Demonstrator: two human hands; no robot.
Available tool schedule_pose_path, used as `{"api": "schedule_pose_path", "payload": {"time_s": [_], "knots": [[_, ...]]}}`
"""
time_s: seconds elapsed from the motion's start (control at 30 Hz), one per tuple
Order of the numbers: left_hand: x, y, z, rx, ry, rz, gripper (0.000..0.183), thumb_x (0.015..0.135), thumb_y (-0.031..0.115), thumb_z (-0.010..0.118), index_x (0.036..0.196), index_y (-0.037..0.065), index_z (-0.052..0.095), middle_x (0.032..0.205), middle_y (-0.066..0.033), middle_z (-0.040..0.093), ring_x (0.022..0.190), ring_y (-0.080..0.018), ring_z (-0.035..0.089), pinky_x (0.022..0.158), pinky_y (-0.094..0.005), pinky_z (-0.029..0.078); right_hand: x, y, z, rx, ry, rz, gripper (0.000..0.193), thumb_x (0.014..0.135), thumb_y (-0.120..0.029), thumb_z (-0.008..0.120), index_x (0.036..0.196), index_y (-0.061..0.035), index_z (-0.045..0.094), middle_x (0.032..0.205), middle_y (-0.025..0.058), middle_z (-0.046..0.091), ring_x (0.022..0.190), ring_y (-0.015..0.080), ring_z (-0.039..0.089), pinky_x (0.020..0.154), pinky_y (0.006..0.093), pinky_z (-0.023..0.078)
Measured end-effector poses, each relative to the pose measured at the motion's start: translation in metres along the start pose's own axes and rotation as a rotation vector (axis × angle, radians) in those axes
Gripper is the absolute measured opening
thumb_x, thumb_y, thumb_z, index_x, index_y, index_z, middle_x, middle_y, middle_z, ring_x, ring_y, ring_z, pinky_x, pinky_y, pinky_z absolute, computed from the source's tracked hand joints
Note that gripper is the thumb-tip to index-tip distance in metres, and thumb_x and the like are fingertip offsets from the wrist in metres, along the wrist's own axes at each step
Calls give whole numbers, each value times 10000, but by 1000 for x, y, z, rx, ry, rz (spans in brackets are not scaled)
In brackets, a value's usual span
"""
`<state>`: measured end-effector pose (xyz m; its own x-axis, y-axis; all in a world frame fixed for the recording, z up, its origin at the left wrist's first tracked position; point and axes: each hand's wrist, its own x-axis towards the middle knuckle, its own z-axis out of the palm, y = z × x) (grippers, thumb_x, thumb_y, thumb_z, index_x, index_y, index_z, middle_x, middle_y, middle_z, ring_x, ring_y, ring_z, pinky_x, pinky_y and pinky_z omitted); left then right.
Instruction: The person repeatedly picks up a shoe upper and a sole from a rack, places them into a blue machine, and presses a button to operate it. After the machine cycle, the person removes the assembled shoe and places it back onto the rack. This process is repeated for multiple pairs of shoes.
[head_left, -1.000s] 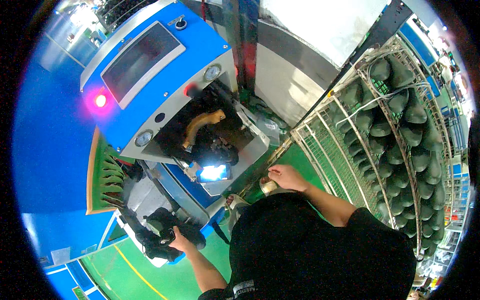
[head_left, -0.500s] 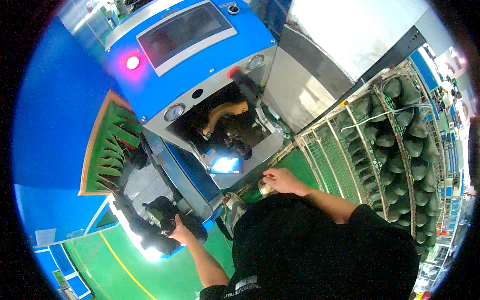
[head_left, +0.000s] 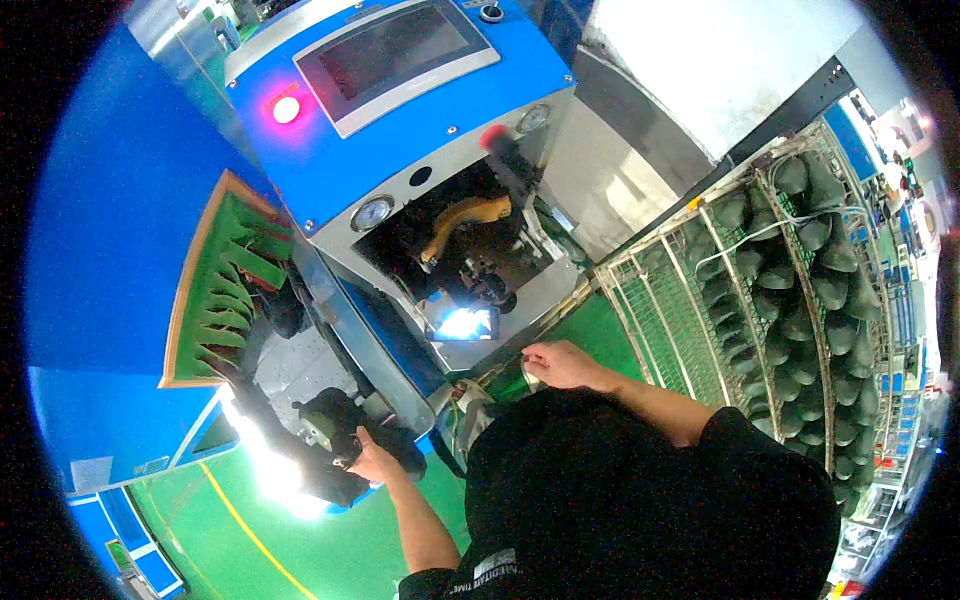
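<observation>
Low on the left, my left hand (head_left: 372,458) is closed on the edge of a dark, bulky piece (head_left: 325,420) beside the machine's side tray; its exact kind is not clear. My right hand (head_left: 562,365) hovers in front of the machine, fingers curled together. Something small and pale shows below those fingertips, and I cannot tell whether they hold it. Ahead stands a blue machine (head_left: 400,130) with a dark screen (head_left: 395,60). Inside its open front sits a curved tan part (head_left: 470,218) above dark fittings, and a bright lit panel (head_left: 465,324) is at the lower lip.
To the right, a wire rack (head_left: 650,320) carries several rows of dark, rounded, shoe-like forms (head_left: 790,330). A green box with an orange-brown rim and slitted flaps (head_left: 225,300) stands left of the machine. A red light (head_left: 286,110) glows on the panel. Green floor (head_left: 270,530) lies below.
The machine sits slightly further right and higher in the picture as my view shifts. My left hand and the dark piece appear slightly to the right; my right hand has hardly moved.
</observation>
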<state>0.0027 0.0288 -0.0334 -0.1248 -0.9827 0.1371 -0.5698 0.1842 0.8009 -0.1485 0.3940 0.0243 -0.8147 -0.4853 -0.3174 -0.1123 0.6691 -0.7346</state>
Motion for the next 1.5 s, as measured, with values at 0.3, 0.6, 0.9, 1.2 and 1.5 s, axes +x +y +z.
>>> {"api": "schedule_pose_path", "payload": {"time_s": [0.3, 0.6, 0.9, 1.2, 1.5], "knots": [[18, -28, -4, -399, -172, -498, 376, 769, 108, 820, 1088, -33, 680, 1014, -102, 716, 863, -265, 672, 849, -459, 547, -8, 23, -9, 21, 75, -44, 341, 916, -256, 663, 1153, -11, 643, 901, 149, 717, 810, 319, 701, 702, 399, 546], [-56, 20, -87, -1233, -745, -631, 697, 872, 408, 693, 1390, 0, 465, 1331, -191, 566, 1208, -367, 560, 1021, -514, 483, -28, -22, -63, 386, -211, 6, 566, 923, -220, 706, 1405, -19, 490, 1178, 124, 681, 986, 195, 675, 909, 325, 538], [-89, 159, -71, -1030, -1032, -141, 759, 877, 510, 638, 1392, -16, 453, 1314, -164, 579, 1140, -329, 600, 968, -469, 507, -11, -129, -85, 814, -200, -599, 1456, 657, -371, 932, 1563, -125, -180, 1603, 212, 169, 1453, 300, 251, 1194, 421, 206], [-157, 242, -44, -1392, -1342, -768, 406, 980, 186, 534, 1345, 10, 506, 1345, -95, 564, 1212, -245, 540, 1043, -361, 417, -39, -47, -125, 1198, 93, -243, 809, 803, -252, 764, 1481, -51, 371, 1300, 78, 586, 1108, 210, 603, 969, 358, 495], [-91, 266, 2, -1561, -1161, -646, 404, 1034, 326, 496, 1306, 31, 540, 1385, -154, 567, 1306, -276, 514, 1095, -461, 436, -66, -77, -134, 1689, 298, -43, 692, 771, -346, 635, 1358, -4, 502, 1253, 187, 628, 1107, 328, 634, 978, 454, 515]]}}
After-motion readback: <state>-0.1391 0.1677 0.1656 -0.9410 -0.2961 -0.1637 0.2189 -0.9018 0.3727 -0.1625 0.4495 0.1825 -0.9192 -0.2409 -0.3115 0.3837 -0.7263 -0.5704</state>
